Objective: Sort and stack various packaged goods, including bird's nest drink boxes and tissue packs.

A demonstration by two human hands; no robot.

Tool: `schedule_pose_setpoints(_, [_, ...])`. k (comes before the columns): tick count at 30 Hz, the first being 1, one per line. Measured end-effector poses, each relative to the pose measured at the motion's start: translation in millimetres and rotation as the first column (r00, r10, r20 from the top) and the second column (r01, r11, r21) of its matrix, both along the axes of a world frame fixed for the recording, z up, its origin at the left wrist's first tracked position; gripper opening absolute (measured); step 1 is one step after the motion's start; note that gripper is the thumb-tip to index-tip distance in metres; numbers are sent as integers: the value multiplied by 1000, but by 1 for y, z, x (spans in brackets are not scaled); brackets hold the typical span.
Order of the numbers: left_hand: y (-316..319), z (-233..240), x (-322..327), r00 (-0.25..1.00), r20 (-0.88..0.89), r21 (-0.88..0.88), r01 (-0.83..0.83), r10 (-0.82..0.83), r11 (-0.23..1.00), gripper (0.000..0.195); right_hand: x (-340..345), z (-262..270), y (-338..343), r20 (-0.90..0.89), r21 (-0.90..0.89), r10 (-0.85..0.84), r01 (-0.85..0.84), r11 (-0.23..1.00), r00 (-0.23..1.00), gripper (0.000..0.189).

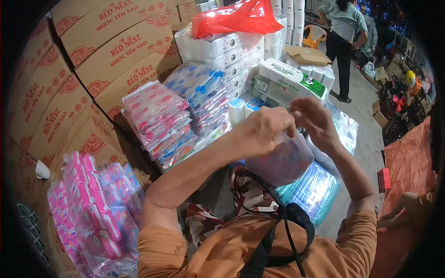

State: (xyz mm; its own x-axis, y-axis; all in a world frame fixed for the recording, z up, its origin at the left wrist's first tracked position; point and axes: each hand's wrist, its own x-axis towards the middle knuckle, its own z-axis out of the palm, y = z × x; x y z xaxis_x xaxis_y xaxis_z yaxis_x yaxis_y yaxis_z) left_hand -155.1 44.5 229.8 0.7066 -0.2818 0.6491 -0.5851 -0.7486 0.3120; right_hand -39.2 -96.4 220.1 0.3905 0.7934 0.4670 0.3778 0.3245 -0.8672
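Observation:
A filled, translucent plastic bag (282, 160) hangs in front of my knees, its contents blurred and pinkish. My left hand (266, 130) is closed around the gathered top of this bag. Beside it, at the same height, my right hand (314, 120) has bent fingers close to the left fingertips; whether it pinches any plastic is hidden. Below the bag lies a plastic-wrapped bundle in blue and teal (311, 193). Just beyond my hands sits a green and white tissue pack (293, 78) on other packs.
Printed cartons (121, 48) are stacked at the left. Polka-dot plastic packets (156, 107) form piles before me. Pink packs (87, 201) stand lower left. A red plastic bag (236, 19) covers white packs. One person (344, 34) stands at the back right; another person's limb (399, 210) shows at right.

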Motion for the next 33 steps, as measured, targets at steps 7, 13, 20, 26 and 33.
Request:
schedule_pose_setpoints(7, [10,-8,0,934,343,167,-166,101,972,20,3,1,6,-161,-233,352,-383,894,922,33])
schedule_pose_setpoints(13, [18,-20,-2,919,324,-59,-216,223,975,22,7,-5,6,240,-153,97,-61,986,966,23])
schedule_pose_setpoints(20, [9,-29,-6,882,330,-111,-318,337,942,22,21,6,-1,781,-4,-96,158,987,618,20])
schedule_pose_setpoints(26, [17,-52,-18,849,251,-102,-455,465,885,20,41,-12,-10,816,22,-149,227,974,559,17])
schedule_pose_setpoints(33, [14,-76,-30,842,1,-141,-534,540,834,11,66,-36,-23,770,2,-188,291,957,610,11])
